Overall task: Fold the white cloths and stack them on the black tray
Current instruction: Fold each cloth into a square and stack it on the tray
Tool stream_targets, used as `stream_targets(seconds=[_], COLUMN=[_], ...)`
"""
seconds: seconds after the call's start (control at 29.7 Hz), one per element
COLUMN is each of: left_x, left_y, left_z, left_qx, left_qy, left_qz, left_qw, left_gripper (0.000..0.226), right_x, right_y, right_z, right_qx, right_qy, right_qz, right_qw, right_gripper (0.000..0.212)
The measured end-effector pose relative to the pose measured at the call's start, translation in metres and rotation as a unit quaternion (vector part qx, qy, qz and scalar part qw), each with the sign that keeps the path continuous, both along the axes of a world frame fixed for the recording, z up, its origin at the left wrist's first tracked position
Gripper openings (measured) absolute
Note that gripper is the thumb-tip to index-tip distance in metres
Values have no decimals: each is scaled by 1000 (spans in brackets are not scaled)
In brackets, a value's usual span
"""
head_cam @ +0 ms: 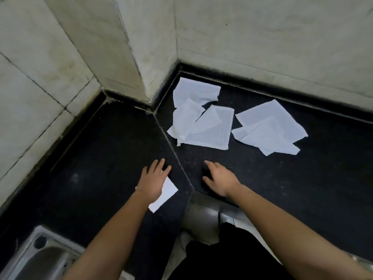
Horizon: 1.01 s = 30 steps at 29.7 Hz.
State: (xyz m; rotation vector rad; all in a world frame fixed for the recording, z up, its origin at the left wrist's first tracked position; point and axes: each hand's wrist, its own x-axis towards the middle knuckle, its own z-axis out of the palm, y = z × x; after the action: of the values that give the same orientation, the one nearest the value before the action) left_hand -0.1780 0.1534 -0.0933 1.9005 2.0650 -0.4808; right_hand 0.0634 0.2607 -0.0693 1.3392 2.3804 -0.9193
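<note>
One folded cloth (166, 194) down at 6 o'clock under the flat left hand (153, 178). The right hand (220, 178) is open and empty on the bench (101, 158). Next up, probably a reach to the loose cloths (203, 122) at 12.

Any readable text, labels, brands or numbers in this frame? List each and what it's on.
None to read: the loose white cloths, the folded cloth under the left hand, the black counter, the wall tiles and the steel sink show no print, label or number.
</note>
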Motion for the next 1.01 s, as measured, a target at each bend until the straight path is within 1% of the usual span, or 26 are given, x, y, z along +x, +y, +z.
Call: stream_targets(seconds=[0.07,0.17,0.27,0.34,0.4,0.47,0.54,0.61,0.71,0.77,0.84,0.94,1.01], left_x=[-6,-14,-23,-27,-32,-36,-38,-38,-32,-26,-12,22,58], left_y=[9,17,23,25,27,28,33,39,51,60,68,77,80], left_z=[-2,-5,-13,-16,-19,-18,-11,-2,21,37,53,75,87], left_qx=[-26,-25,7,34,33,33,31,33,50,53,52,62,72], left_qy=[18,23,19,10,6,2,-9,-57,-171,-253,-322,-384,-418], left_qz=[-65,-111,-158,-185,-197,-204,-204,-169,-66,-9,50,113,134], left_qw=[997,993,987,982,980,978,978,983,982,966,944,914,896], left_gripper=[77,72,66,60,52,43,35,28,15,8,12,10,8], right_x=[-13,-42,-72,-85,-93,-92,-87,-77,-54,-37,-13,26,64], right_y=[-18,-49,-69,-74,-75,-72,-67,-62,-47,-33,-18,-3,-1], right_z=[-12,-26,-38,-42,-43,-42,-40,-34,-16,-2,14,35,52], right_qx=[-55,-111,-103,-86,-96,-128,-151,-158,-149,-142,-136,-119,-112], right_qy=[23,53,48,31,25,46,86,136,205,240,269,309,325], right_qz=[-50,-97,-140,-160,-189,-232,-261,-276,-294,-306,-307,-313,-323], right_qw=[997,988,984,983,977,963,950,938,922,910,903,891,882], right_gripper=[62,56,53,41,28,15,9,8,10,11,13,15,23])
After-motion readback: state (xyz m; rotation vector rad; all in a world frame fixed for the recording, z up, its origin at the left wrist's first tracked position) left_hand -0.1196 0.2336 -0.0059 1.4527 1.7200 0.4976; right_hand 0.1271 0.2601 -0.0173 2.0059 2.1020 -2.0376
